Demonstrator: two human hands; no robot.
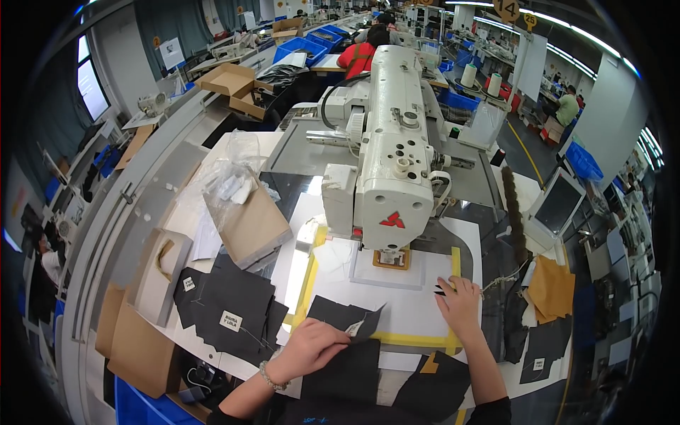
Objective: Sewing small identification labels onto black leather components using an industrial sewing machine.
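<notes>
My left hand (pixel 312 347) pinches the edge of a dark fabric piece (pixel 333 313) with a small pale label, its right corner curled up. This piece lies over the lower left of a white work sheet (pixel 411 312) edged with yellow tape. My right hand (pixel 460 304) is at the sheet's right edge, fingers closed around a small dark pointed tool (pixel 440 290), mostly hidden. Ahead stands a white sewing machine (pixel 397 156), its orange-framed presser (pixel 392 258) over a clear plate. More dark fabric (pixel 343 375) lies below my left hand.
Labelled dark pieces (pixel 234 312) are stacked at left, near an open cardboard box (pixel 248 219) and a shallow white box (pixel 159 280). At right are tan pieces (pixel 551 289), another dark labelled piece (pixel 547 350) and a screen (pixel 558 205). A person in red (pixel 358 58) sits beyond the machine.
</notes>
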